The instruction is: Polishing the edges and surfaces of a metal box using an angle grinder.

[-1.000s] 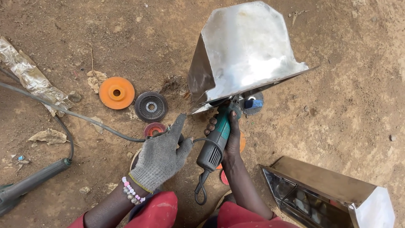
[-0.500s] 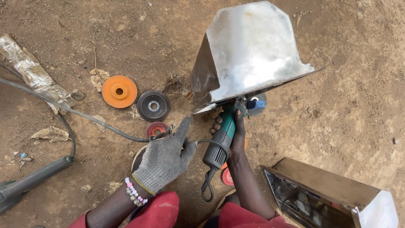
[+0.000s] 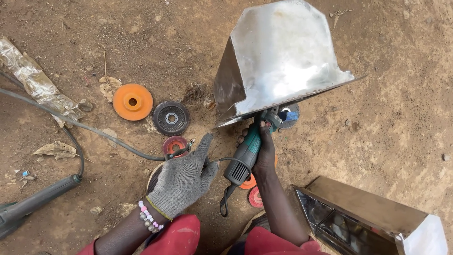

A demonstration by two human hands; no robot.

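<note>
A bent sheet-metal piece [image 3: 283,56] stands on the dirt ground at the top centre. My right hand [image 3: 265,146] is bare and grips a green and black angle grinder [image 3: 245,158], whose head [image 3: 283,115] sits under the sheet's lower edge. My left hand [image 3: 181,182] wears a grey knit glove and hovers open just left of the grinder's tail, index finger pointing toward the sheet's corner. It holds nothing.
An orange disc [image 3: 133,101], a dark flap disc [image 3: 171,117] and a small red disc [image 3: 175,145] lie left of the sheet. A black cable [image 3: 85,126] crosses the dirt. A second shiny metal box [image 3: 373,219] lies at lower right, a dark tool [image 3: 33,205] at lower left.
My gloved left hand has shifted slightly right, toward the grinder. The grinder stays at the sheet's lower edge.
</note>
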